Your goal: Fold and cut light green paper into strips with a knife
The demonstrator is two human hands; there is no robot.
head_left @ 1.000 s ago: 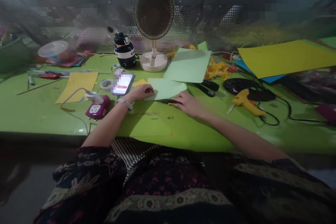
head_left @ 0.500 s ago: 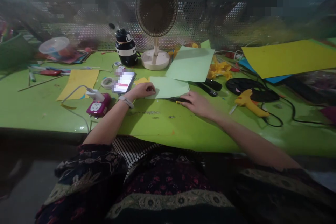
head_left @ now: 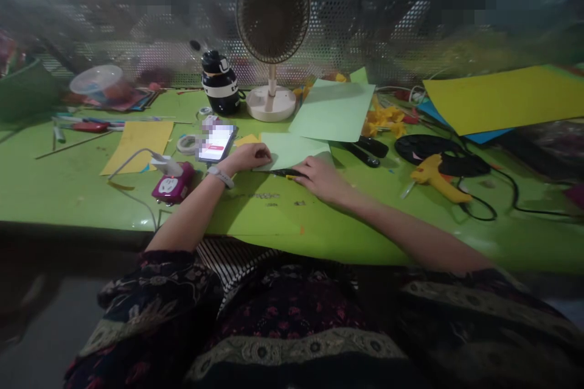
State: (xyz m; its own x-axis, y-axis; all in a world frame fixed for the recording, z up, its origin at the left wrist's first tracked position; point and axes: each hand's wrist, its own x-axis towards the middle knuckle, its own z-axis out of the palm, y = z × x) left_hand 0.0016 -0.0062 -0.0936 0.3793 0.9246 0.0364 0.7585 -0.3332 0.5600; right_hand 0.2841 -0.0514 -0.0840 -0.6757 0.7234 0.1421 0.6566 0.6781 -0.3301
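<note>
A pale green sheet of paper [head_left: 296,149] lies flat on the green table. My left hand [head_left: 250,157] rests at its left end, fingers curled and closed, pressing on the paper. Along the sheet's front edge, my right hand [head_left: 319,177] is closed around a slim black tool with a yellow part [head_left: 285,174]. Its exact kind is hard to make out under the fingers. Another pale green sheet [head_left: 337,109] lies just behind, partly over black-handled objects [head_left: 365,152].
A phone [head_left: 216,143], tape roll [head_left: 187,144] and purple plug adapter [head_left: 176,182] lie left. Behind stand a fan [head_left: 272,103] and black bottle [head_left: 221,88]. At right are a yellow glue gun [head_left: 440,179] with a cord, a black disc [head_left: 465,161] and yellow sheets [head_left: 506,100].
My right hand has slid left along the paper's front edge with the black tool. My left hand stays in place on the sheet.
</note>
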